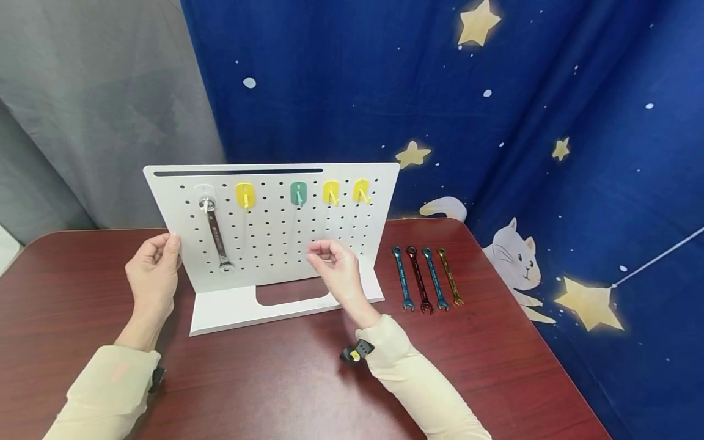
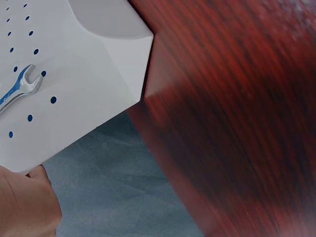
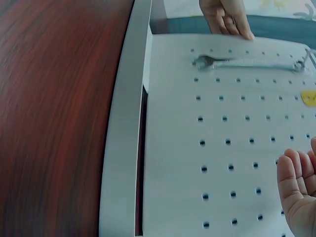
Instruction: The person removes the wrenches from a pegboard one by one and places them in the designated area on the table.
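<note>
A white pegboard [image 1: 275, 238] stands on the table, and my left hand [image 1: 154, 272] grips its left edge between thumb and fingers. From a clear hook [image 1: 205, 190] near that edge hangs a silver combination wrench [image 1: 217, 235], ring end up and open end down. My right hand [image 1: 339, 269] is in front of the board's lower right part, fingers loosely bent with nothing in them. Along the board's upper part are a yellow hook [image 1: 245, 195], a green hook [image 1: 299, 193] and two more yellow hooks [image 1: 331, 192], all bare.
Right of the board, several combination wrenches lie side by side on the dark red table [image 1: 247, 379]: a blue wrench [image 1: 403, 280], a red wrench [image 1: 420, 281], another blue wrench [image 1: 436, 280] and a gold wrench [image 1: 450, 278]. A blue curtain [image 1: 330, 79] hangs behind.
</note>
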Tool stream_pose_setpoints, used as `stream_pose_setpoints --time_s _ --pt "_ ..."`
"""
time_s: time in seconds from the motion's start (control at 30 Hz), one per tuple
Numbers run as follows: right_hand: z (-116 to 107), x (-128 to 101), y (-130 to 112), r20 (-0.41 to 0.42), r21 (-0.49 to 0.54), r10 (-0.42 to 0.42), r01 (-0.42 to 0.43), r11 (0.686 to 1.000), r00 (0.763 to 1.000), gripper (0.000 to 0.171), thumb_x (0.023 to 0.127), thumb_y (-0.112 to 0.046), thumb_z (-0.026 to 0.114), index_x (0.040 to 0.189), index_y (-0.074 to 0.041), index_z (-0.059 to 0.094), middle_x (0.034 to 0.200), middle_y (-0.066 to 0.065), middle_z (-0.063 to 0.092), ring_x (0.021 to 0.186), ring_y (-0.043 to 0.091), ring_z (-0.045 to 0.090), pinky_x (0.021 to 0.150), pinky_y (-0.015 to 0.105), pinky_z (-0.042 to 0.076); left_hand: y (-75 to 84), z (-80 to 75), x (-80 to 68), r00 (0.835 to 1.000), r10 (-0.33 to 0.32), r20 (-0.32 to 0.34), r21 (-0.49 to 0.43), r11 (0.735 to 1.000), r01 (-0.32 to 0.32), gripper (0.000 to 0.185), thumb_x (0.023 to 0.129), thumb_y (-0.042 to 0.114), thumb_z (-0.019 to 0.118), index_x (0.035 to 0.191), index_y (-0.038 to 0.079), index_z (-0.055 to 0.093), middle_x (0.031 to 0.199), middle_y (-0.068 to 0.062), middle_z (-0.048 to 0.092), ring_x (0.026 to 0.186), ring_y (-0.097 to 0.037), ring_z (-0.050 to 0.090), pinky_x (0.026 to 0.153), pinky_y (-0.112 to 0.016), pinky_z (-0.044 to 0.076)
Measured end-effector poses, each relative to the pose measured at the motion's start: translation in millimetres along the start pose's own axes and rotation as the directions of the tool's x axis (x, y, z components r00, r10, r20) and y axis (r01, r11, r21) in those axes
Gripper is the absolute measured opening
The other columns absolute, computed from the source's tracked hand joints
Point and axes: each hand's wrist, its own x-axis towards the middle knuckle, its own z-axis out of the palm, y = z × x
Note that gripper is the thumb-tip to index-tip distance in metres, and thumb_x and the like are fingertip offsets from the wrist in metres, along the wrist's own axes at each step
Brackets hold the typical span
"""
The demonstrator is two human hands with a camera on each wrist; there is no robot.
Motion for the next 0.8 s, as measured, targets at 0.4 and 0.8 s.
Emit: stream_pose_setpoints --time_s 0.4,0.8 --pt "35.8 2.0 -8.8 0.092 0.078 0.015 -0.022 0.997 0.996 0.018 0.085 0.008 0.061 0.103 0.014 0.061 0.099 0.028 0.065 0.091 0.04 0.064 0.077 0.016 0.052 0.8 0.5 -0.4 1.0 -0.014 -0.01 -0.016 1.0 0.014 0.007 0.088 0.02 0.066 0.088 0.013 0.065 0.07 0.008 0.06 0.064 -0.002 0.053 0.062 -0.006 0.047" --pt "70.8 9.9 12.4 0.13 0.099 0.017 -0.03 0.995 0.991 0.019 0.086 0.001 0.064 0.105 0.004 0.064 0.1 0.017 0.069 0.088 0.013 0.067 0.079 0.018 0.053 1.1 0.9 -0.5 1.0 -0.012 -0.01 -0.039 0.999 0.012 0.006 0.088 0.018 0.067 0.088 0.012 0.065 0.068 0.006 0.06 0.061 -0.001 0.052 0.059 -0.007 0.046"
